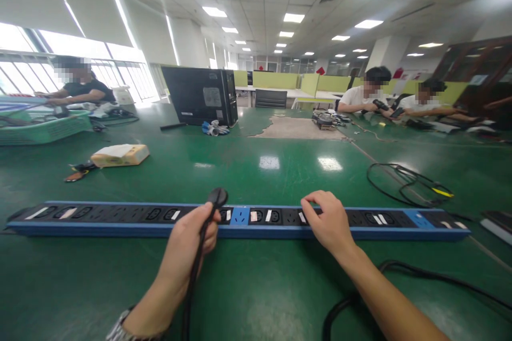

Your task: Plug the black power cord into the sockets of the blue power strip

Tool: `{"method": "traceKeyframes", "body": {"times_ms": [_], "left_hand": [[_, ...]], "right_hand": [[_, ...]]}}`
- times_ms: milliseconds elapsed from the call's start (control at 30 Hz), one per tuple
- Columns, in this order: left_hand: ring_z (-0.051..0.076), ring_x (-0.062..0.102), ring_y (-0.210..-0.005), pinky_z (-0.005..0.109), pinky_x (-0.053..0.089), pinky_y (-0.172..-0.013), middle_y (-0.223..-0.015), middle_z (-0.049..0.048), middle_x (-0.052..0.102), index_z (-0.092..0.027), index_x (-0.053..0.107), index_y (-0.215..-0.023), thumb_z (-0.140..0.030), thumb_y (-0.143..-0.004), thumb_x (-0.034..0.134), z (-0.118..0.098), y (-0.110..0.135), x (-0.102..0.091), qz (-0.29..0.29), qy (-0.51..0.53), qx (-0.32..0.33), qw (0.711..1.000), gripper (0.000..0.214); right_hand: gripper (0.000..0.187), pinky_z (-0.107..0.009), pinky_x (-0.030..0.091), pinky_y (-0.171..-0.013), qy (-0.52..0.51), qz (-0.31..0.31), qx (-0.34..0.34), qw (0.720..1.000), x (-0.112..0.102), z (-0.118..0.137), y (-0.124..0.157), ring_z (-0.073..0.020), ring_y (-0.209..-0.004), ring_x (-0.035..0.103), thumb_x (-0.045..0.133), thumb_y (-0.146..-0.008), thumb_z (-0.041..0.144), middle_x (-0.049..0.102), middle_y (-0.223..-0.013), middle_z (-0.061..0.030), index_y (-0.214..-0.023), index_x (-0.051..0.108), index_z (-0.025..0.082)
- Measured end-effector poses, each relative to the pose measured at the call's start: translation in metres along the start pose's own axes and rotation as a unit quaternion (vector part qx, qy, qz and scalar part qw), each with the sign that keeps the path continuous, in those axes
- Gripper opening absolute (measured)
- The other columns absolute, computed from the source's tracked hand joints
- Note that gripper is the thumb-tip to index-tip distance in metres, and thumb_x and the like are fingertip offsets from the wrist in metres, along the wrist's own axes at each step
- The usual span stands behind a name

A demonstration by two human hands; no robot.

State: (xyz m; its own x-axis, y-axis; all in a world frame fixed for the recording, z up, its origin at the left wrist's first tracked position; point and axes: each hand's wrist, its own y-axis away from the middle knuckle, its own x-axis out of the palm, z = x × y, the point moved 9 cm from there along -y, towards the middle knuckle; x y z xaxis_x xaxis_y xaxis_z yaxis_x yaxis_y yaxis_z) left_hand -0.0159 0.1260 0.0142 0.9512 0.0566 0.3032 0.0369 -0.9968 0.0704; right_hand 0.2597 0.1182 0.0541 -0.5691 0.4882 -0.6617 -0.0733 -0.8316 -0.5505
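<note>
A long blue and black power strip (240, 230) lies across the green table in front of me, its sockets facing up and some bearing small white labels. My left hand (194, 234) is closed around a black power plug (218, 197), raised over the strip left of its middle blue socket. From that plug a black cable (192, 287) hangs down toward me. My right hand (328, 218) is over the strip's right half, thumb and fingertips together near a white label. Whether anything is pinched there is hidden.
A tissue pack (120, 155) lies at left, near a green basket (48, 128). Behind the strip stands a black computer case (200, 96) with gloves beside it. A coiled black cable (400, 181) lies at right. Co-workers sit at the far left and far right.
</note>
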Motion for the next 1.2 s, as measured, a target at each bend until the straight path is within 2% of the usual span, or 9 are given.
{"method": "traceKeyframes", "body": {"times_ms": [133,233,333,500,600,733,833,967,1200], "left_hand": [[0.006,0.030,-0.041,0.018,0.022,-0.041,-0.046,-0.0077,0.036,-0.014,0.060,-0.071,-0.055,-0.076,0.059,0.014,0.023,0.068,0.118,-0.129,0.005,0.985,0.041],[0.010,0.043,-0.054,0.020,0.034,-0.051,-0.056,-0.0029,0.048,-0.014,0.060,-0.069,-0.046,-0.082,0.056,0.008,0.039,0.110,0.177,-0.174,0.073,0.966,0.034],[0.012,0.047,-0.064,0.022,0.037,-0.058,-0.071,-0.0003,0.056,-0.015,0.061,-0.083,-0.040,-0.086,0.052,0.003,0.049,0.140,0.228,-0.175,0.107,0.952,0.027],[0.010,0.044,-0.053,0.022,0.030,-0.048,-0.063,-0.0050,0.053,-0.018,0.058,-0.112,-0.044,-0.084,0.057,0.002,0.059,0.164,0.312,-0.295,0.120,0.895,0.038],[0.012,0.053,-0.059,0.024,0.038,-0.055,-0.068,-0.0039,0.060,-0.023,0.058,-0.117,-0.046,-0.086,0.052,-0.001,0.053,0.155,0.304,-0.383,0.173,0.855,0.039],[0.023,0.058,-0.091,0.037,0.044,-0.082,-0.094,0.0053,0.066,-0.020,0.064,-0.107,-0.036,-0.085,0.056,-0.007,0.023,0.109,0.151,-0.526,0.305,0.780,0.029],[0.026,0.054,-0.107,0.043,0.040,-0.095,-0.113,0.0094,0.063,-0.018,0.061,-0.113,-0.032,-0.085,0.056,0.003,0.002,0.080,0.106,-0.586,0.333,0.731,0.033],[0.026,0.051,-0.116,0.046,0.037,-0.101,-0.121,0.0089,0.060,-0.019,0.060,-0.117,-0.034,-0.086,0.054,0.012,-0.008,0.067,0.086,-0.624,0.338,0.699,0.035],[0.025,0.052,-0.115,0.046,0.036,-0.101,-0.122,0.0077,0.061,-0.020,0.061,-0.116,-0.035,-0.087,0.052,0.013,-0.005,0.071,0.080,-0.643,0.330,0.686,0.034]], "right_hand": [[0.033,-0.024,0.039,-0.056,-0.177,0.105,0.055,0.977,-0.007,0.050,0.015,-0.0121,-0.059,0.055,0.043,-0.089,0.047,0.062,-0.069,0.0009,-0.101,0.060,0.020],[0.035,-0.023,0.035,-0.052,-0.121,0.162,0.061,0.977,-0.016,0.077,0.019,-0.0118,-0.056,0.053,0.051,-0.084,0.051,0.060,-0.063,0.0035,-0.101,0.058,0.021],[0.031,-0.023,0.033,-0.050,-0.044,0.163,0.079,0.983,-0.031,0.076,0.008,-0.0118,-0.055,0.052,0.055,-0.080,0.048,0.059,-0.060,0.0045,-0.097,0.057,0.022],[0.032,-0.022,0.036,-0.048,-0.052,0.203,0.105,0.972,-0.036,0.041,-0.014,-0.0116,-0.051,0.056,0.050,-0.080,0.035,0.059,-0.057,0.0055,-0.108,0.058,0.021],[0.037,-0.023,0.038,-0.047,-0.032,0.242,0.135,0.960,-0.033,-0.004,-0.018,-0.0124,-0.048,0.057,0.047,-0.079,0.033,0.062,-0.055,0.0035,-0.110,0.062,0.017],[0.037,-0.023,0.047,-0.059,0.035,0.268,0.143,0.952,-0.040,-0.071,-0.020,-0.0151,-0.066,0.066,0.047,-0.076,0.031,0.073,-0.079,-0.0024,-0.102,0.070,0.017],[0.036,-0.023,0.050,-0.068,0.100,0.274,0.129,0.948,-0.052,-0.108,-0.022,-0.0167,-0.079,0.067,0.049,-0.074,0.032,0.074,-0.094,-0.0009,-0.097,0.074,0.021],[0.039,-0.023,0.050,-0.070,0.122,0.293,0.130,0.939,-0.060,-0.130,-0.018,-0.0165,-0.078,0.067,0.047,-0.075,0.035,0.074,-0.092,0.0017,-0.099,0.074,0.023],[0.037,-0.026,0.050,-0.079,0.187,0.266,0.115,0.939,-0.068,-0.131,-0.014,-0.0194,-0.090,0.067,0.047,-0.076,0.036,0.073,-0.100,0.0013,-0.098,0.075,0.025]]}}
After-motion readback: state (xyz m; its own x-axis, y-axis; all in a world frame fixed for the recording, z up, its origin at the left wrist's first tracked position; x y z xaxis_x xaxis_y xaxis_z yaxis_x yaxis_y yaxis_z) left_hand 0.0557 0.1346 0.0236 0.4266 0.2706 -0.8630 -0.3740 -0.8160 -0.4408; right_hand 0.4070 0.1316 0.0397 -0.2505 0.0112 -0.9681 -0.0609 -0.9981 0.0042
